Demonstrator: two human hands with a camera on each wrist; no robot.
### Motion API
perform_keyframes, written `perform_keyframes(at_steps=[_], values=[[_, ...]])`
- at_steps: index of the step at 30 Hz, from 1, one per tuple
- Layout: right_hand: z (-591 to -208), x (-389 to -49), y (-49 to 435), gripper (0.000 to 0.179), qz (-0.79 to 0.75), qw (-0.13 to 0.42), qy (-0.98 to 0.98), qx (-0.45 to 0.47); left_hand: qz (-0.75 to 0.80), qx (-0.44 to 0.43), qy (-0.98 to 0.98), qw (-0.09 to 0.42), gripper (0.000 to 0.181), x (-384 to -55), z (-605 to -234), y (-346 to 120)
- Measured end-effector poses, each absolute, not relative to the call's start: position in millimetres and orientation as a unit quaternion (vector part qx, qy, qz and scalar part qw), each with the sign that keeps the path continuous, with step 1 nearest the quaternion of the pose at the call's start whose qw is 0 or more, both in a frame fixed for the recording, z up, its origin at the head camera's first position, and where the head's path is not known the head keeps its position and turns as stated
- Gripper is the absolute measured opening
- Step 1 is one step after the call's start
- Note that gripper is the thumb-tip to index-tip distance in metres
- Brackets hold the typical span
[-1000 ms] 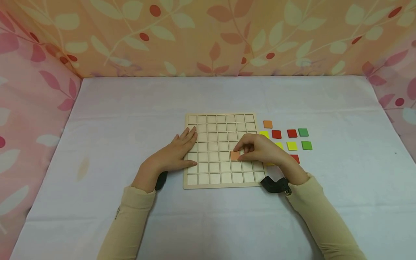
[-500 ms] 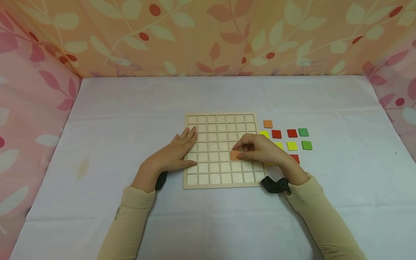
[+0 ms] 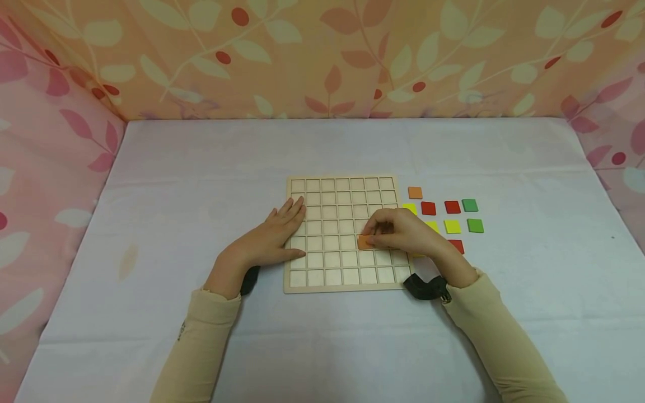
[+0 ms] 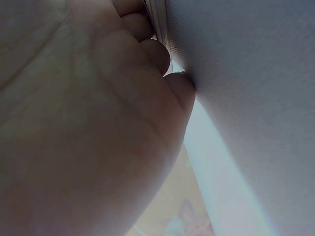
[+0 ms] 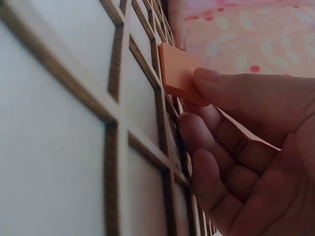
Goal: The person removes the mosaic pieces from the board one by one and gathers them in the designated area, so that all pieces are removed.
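A wooden grid board point(image 3: 347, 289) with square cells lies on the white cloth. Across its left edge rests my left hand point(image 3: 272, 239), fingers extended and thumb apart. In the left wrist view, its palm point(image 4: 93, 128) fills much of the picture, with the fingertips at the board's edge. My right hand point(image 3: 408, 230) pinches an orange square tile point(image 3: 363, 242) over a cell right of the board's middle. From the right wrist camera, the thumb lies on the face of the orange tile point(image 5: 174, 69), which is tilted, its edge at the grid bars. Other right fingers curl beneath.
Right of the board lie another orange tile point(image 3: 415, 192), red tiles point(image 3: 452, 207), yellow tiles point(image 3: 452, 226) and green tiles point(image 3: 475, 225); the right hand and wrist partly cover some. Patterned fabric point(image 3: 322, 61) walls the table's back and sides. A black wrist device point(image 3: 425, 286) overlaps the board's lower right corner.
The right thumb has shifted from the orange tile's lower right corner up onto its face. The tile stays over the same cell. My left hand keeps its place.
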State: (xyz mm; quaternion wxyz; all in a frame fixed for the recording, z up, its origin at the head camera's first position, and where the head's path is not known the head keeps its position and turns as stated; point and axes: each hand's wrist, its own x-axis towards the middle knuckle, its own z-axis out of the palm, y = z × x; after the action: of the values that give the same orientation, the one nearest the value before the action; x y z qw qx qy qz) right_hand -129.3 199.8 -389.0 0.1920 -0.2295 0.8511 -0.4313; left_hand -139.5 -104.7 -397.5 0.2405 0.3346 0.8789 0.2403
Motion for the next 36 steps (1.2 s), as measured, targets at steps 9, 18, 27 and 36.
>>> perform_keyframes(at_steps=[9, 18, 27, 36], values=[[-390, -130, 202, 0.008, -0.445, 0.193, 0.847, -0.219, 0.240, 0.334, 0.879, 0.239, 0.089, -139, -397, -104], [-386, -128, 209, 0.008, -0.458, 0.225, 0.844, -0.168, 0.243, 0.333, 0.879, 0.240, 0.089, -138, -396, -104], [-387, -124, 223, 0.010, -0.446, 0.224, 0.855, -0.140, 0.241, 0.331, 0.880, 0.243, 0.088, -138, -395, -104], [-385, -118, 238, 0.013, -0.456, 0.220, 0.853, -0.128, 0.240, 0.332, 0.880, 0.241, 0.088, -138, -395, -104]])
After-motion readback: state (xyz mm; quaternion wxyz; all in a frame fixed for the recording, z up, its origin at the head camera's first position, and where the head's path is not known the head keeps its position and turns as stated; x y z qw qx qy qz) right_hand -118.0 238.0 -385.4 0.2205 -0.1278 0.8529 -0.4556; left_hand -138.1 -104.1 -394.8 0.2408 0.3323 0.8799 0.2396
